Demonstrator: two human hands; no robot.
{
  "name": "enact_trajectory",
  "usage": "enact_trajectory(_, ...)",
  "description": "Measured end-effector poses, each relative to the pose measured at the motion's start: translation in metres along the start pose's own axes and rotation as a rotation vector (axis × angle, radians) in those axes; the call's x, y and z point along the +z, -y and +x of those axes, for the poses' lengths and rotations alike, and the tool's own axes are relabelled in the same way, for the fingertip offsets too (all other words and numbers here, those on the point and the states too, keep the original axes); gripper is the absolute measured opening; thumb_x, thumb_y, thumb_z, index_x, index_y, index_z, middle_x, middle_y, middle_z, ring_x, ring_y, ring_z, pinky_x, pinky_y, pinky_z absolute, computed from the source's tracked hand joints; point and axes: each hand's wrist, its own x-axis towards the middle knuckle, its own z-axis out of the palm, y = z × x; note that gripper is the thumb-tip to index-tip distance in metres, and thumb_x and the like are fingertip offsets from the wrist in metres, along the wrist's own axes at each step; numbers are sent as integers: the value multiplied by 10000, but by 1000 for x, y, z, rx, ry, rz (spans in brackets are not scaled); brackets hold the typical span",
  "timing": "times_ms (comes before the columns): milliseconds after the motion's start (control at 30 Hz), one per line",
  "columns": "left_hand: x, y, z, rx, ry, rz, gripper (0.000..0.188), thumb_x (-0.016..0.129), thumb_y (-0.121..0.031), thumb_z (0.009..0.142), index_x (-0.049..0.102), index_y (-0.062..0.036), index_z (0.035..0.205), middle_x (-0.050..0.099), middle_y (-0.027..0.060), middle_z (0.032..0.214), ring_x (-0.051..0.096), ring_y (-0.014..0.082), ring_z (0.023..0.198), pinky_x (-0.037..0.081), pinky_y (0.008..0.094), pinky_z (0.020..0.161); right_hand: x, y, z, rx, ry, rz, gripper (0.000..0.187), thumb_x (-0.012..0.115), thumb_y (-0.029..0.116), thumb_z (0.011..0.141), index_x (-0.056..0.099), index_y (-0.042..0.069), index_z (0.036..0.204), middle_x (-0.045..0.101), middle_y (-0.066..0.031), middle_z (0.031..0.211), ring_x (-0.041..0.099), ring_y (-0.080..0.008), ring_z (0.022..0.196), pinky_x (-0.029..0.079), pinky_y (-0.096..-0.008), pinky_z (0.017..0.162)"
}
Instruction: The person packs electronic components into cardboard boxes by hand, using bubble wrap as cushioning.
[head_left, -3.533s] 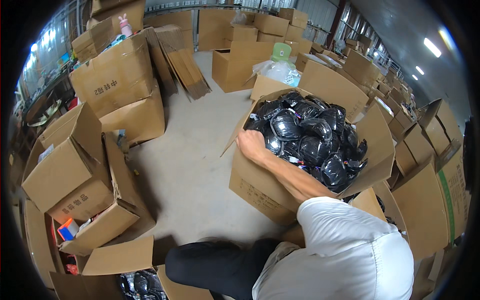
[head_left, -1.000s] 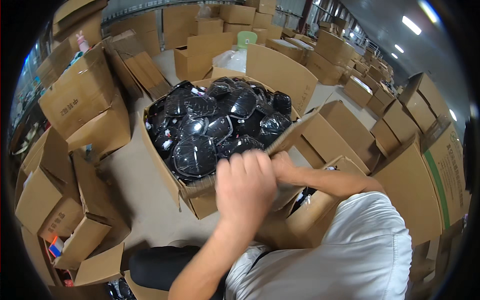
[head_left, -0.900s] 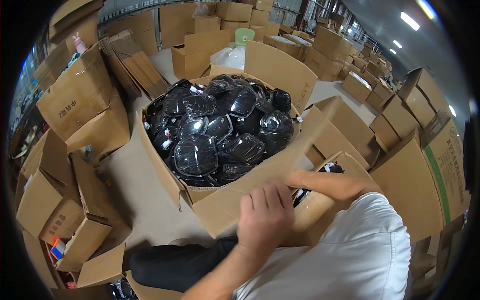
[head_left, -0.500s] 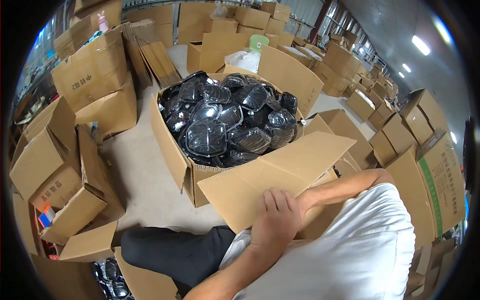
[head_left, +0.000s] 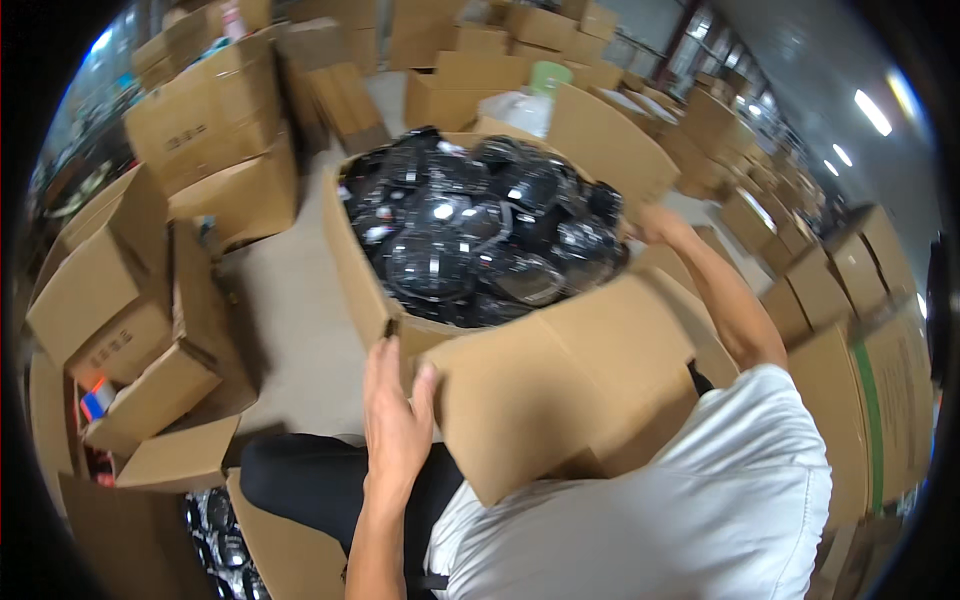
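In front of me stands a large cardboard box, heaped with black, rounded, shiny pieces in clear plastic wrap. My left hand is at the box's near left corner, fingers stretched upward and thumb apart, beside the edge of the near flap. That wide flap is folded outward toward my lap. On the far right side, my right hand reaches the box's right corner, near the base of the raised far flap. Blur hides how its fingers sit there.
An open carton with coloured items stands at left, below stacked cartons. More black wrapped pieces lie in a box at lower left. Cartons crowd the right. Behind the big box are a white plastic bag and a green object.
My hands have moved apart: the left from the near flap to the left corner, the right out to the box's right corner. The near flap has swung lower toward me. The view has shifted slightly.
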Motion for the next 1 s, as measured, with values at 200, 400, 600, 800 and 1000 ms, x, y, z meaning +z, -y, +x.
enact_trajectory(200,59,61,72,-377,-73,-1,708,651,-213,886,363,163,1412,406,392,1434,394,505,1358,327,456,1156,133,-39,54,494,130,1386,324,558,147,906,618,-20,1177,658,-140,851,663,-273,717,555,-445,601)
enact_trajectory(400,69,79,77,-486,-32,-382,871,603,-143,825,158,180,1500,263,377,1549,254,445,1476,222,402,1215,158,-4,71,540,52,1675,282,549,54,868,641,-49,1114,646,-185,849,647,-283,705,560,-451,597)
enact_trajectory(600,69,104,73,-357,16,-504,836,601,-131,917,99,186,1506,136,383,1591,118,442,1520,146,416,1231,160,9,60,645,113,1357,276,543,64,879,644,-47,1111,656,-197,871,659,-296,730,572,-459,621)
enact_trajectory(800,65,126,98,-277,-126,-470,632,662,-129,965,370,175,1436,463,302,1469,467,300,1373,368,359,1139,158,21,40,660,133,1130,272,538,73,889,648,-44,1108,667,-209,893,672,-309,755,584,-466,645)
enact_trajectory(1000,8,182,182,-332,-6,-518,728,751,-177,883,406,169,1422,520,312,1417,531,348,1324,387,377,1130,143,22,28,750,152,958,268,532,83,899,651,-42,1105,678,-222,915,684,-322,780,595,-474,669)
